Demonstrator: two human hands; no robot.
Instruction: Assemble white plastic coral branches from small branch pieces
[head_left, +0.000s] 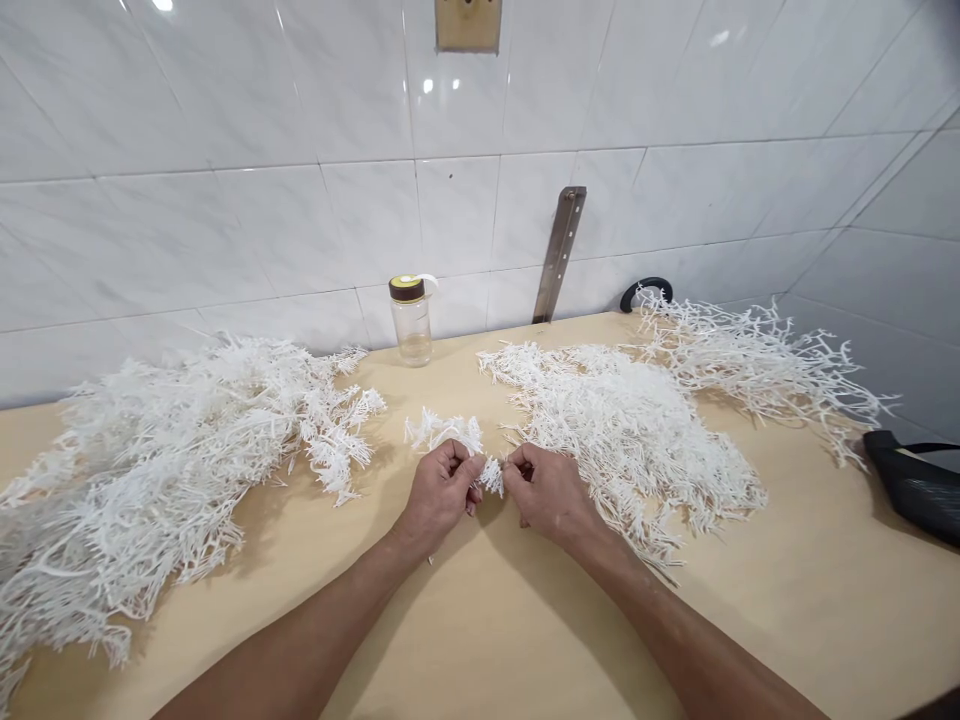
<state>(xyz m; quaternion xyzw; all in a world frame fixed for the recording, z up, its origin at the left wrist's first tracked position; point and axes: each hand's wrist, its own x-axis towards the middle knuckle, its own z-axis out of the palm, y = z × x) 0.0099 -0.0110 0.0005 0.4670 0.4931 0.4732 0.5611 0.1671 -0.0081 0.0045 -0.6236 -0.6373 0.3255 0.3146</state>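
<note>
White sprig (492, 476) in grip of left hand (442, 488) and right hand (549, 488), between piles (637, 425), bottle (411, 322) beyond.

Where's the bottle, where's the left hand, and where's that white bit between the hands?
Bottle (412, 325): head view, on its clear side.
Left hand (439, 488): head view, on the back of the hand.
White bit (491, 477): head view, on the middle of its strands.

No text, label, brand, number or sign can be read; any marks on the clear bottle (412, 328) are too small.
</note>
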